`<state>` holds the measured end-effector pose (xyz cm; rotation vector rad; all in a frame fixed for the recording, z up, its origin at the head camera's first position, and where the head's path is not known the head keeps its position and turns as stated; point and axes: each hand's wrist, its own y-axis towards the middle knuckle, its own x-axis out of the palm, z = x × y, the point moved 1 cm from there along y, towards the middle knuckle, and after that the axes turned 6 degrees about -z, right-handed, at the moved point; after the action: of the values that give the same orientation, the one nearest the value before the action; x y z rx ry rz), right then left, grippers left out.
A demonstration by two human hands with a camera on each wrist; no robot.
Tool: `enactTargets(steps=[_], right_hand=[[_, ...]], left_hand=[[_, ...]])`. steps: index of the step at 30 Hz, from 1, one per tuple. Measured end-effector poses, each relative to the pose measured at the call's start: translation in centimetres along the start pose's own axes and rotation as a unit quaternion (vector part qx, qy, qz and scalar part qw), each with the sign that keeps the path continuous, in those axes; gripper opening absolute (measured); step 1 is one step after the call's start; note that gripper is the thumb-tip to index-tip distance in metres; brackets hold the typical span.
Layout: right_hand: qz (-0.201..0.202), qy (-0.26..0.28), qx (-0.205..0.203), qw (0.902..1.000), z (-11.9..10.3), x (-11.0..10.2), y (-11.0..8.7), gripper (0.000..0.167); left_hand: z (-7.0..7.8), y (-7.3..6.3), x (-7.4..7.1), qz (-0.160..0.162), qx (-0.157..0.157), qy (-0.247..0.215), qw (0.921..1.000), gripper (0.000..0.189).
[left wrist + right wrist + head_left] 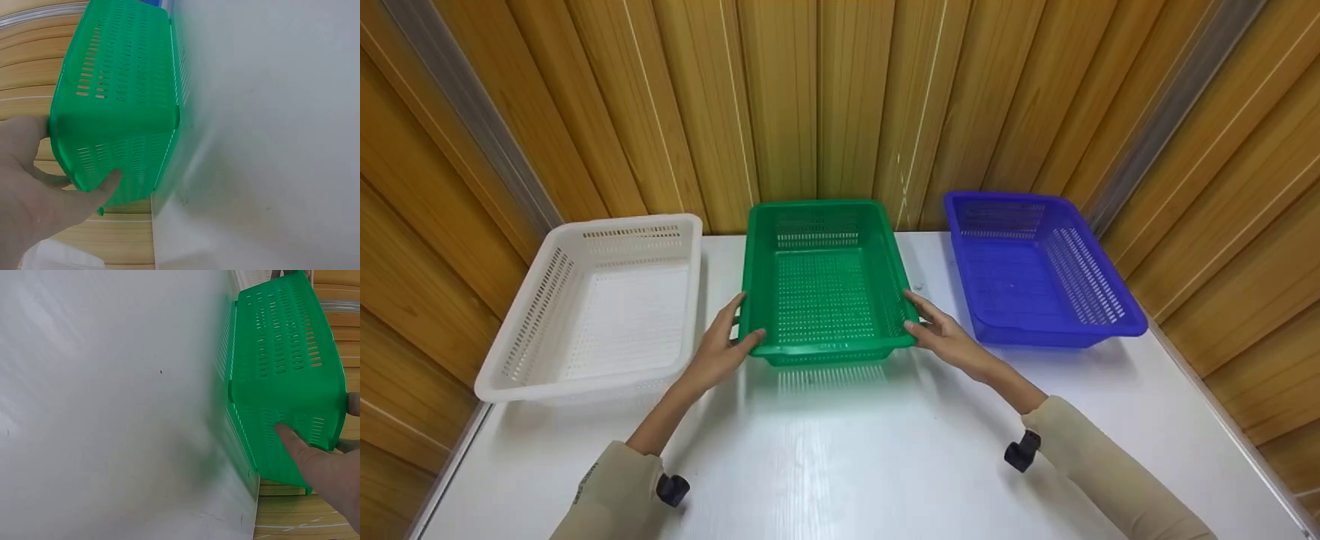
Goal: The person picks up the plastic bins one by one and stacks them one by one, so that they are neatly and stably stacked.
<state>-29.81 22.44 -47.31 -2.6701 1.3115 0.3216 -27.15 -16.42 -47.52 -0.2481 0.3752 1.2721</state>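
A green plastic basket (832,349) with slotted walls stands on the white table, between a white basket (585,388) and a blue one. My left hand (722,351) grips its left rim near the front corner, thumb over the rim and a finger against the outer wall. On the opposite side my right hand (949,343) holds the right rim in the same way. Nothing lies inside the green basket. Both wrist views show its perforated outer wall (124,115) close to the tabletop, with a finger (295,444) of the right hand pressed along the side.
To the right sits the blue basket (1057,331), turned at an angle. Wood-patterned panel walls (847,97) rise behind the table and on both sides. White tabletop (825,465) extends in front of the baskets. A small black device (1022,451) is worn on each sleeve.
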Motion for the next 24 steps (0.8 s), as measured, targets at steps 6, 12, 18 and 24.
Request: enactTargets(steps=[6, 12, 18, 24], right_hand=[[0.011, 0.071, 0.004, 0.9974, 1.2, 0.3, 0.2, 0.069], [0.03, 0.123, 0.0, 0.992, 1.9, 0.8, 1.0, 0.07], [0.043, 0.159, 0.009, 0.9862, 1.7, 1.0, 1.1, 0.079], [0.055, 0.211, 0.03, 0.9755, 2.0, 0.9, 1.0, 0.077]], left_hand=[[-0.9, 0.3, 0.9, 0.011, -0.021, -0.042, 0.9988, 0.077], [-1.4, 0.6, 1.4, 0.006, -0.066, -0.089, 0.9938, 0.079], [-1.8, 0.7, 1.4, -0.014, -0.079, -0.175, 0.9813, 0.082], [-2.4, 1.0, 1.4, -0.027, -0.078, -0.209, 0.9744, 0.083]])
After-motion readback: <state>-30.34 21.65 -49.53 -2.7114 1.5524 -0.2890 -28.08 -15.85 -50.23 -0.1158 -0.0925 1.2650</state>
